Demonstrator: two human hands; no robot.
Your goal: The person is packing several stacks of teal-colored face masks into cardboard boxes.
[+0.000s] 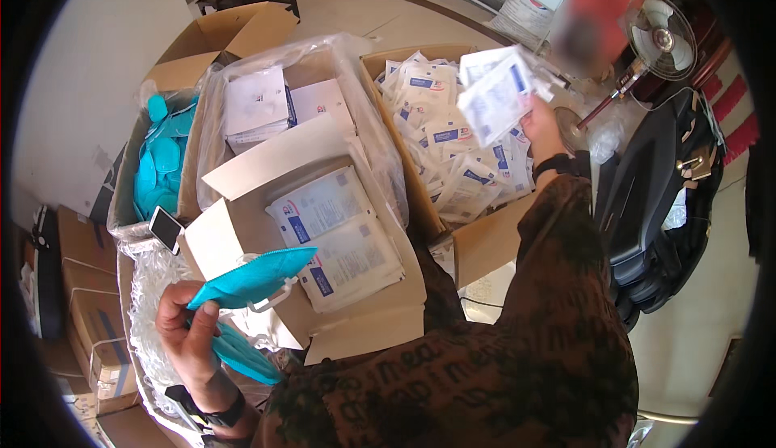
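Note:
My left hand (187, 331) is closed on a teal folded face mask (257, 276), its white strap hanging below. A second teal mask (242, 357) hangs under that hand, apparently in the same grip. Out to the right, my right hand (540, 124) grips a few flat white packets (497, 100) with blue print, held above a carton (446, 231) full of similar loose packets (449, 137). Between my hands, an open white box (380, 331) holds two neat stacks of the packets (327, 205).
Behind the white box, a plastic-lined carton (368, 84) holds flat white boxes (255, 108). A carton of teal masks (162, 157) stands left, with a phone (166, 230) near it. White straps (149, 302) fill a container below. A fan (663, 40) and black chair (647, 197) are at right.

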